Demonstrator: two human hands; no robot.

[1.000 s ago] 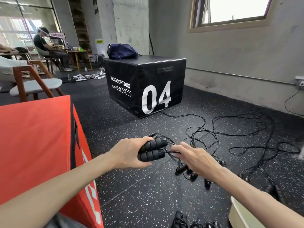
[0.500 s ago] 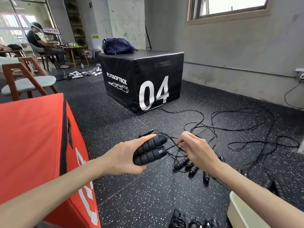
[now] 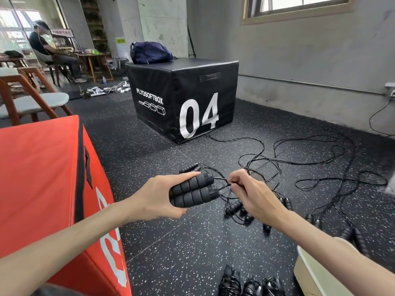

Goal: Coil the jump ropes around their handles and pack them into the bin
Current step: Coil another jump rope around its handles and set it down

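Observation:
My left hand (image 3: 158,197) grips two black ribbed jump-rope handles (image 3: 192,192) side by side, their cord ends pointing right. Just to their right, my right hand (image 3: 250,193) pinches the thin black cord (image 3: 224,182) that leaves the handles. Several loose jump ropes (image 3: 299,167) lie tangled on the speckled floor beyond, with more handles (image 3: 237,207) under my right hand. Coiled black ropes (image 3: 241,283) lie at the bottom edge. The cream bin (image 3: 310,272) shows at the bottom right, partly behind my right forearm.
A red soft box (image 3: 42,178) fills the left side close to my left arm. A black plyo box marked 04 (image 3: 183,99) stands ahead with a dark blue bag (image 3: 149,52) on it. A person sits at a table far left. Wooden chairs (image 3: 25,99) stand at the left.
My right hand has lifted slightly and drawn the cord nearer the handle ends. The handles in my left hand sit a little lower in view. The camera has shifted a little.

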